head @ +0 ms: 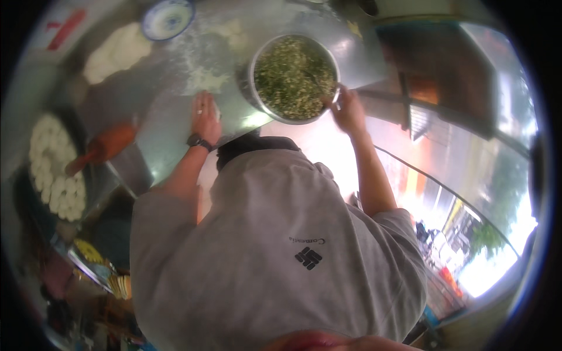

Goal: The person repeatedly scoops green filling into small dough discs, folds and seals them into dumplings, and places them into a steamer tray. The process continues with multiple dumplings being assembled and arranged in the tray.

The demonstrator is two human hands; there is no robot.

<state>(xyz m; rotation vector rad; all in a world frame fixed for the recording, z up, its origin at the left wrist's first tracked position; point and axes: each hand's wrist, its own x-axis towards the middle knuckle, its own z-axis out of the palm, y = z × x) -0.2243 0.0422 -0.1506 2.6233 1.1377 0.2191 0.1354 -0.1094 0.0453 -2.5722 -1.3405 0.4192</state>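
My left hand point(205, 117) lies palm down on the metal worktop point(175, 112), fingers stretched out, near its front edge. It wears a ring and a dark wristwatch point(199, 141). Something small and pale shows beside the palm, too blurred to name. A round metal bowl point(257, 97) full of chopped green and pale filling point(294, 74) stands at the table edge. My right hand point(350, 110) is curled over the bowl's near right rim, its fingers blurred at the filling. A thin dark line in the filling may be a utensil; I cannot tell.
Flour point(206, 74) dusts the worktop beyond my left hand. A pale dough mass point(116, 52) lies left of a blue-rimmed bowl point(168, 19). A thick rolling pin point(103, 147) rests beside a tray of several white dough pieces point(55, 169). Farther right is a dark box-like unit point(434, 74).
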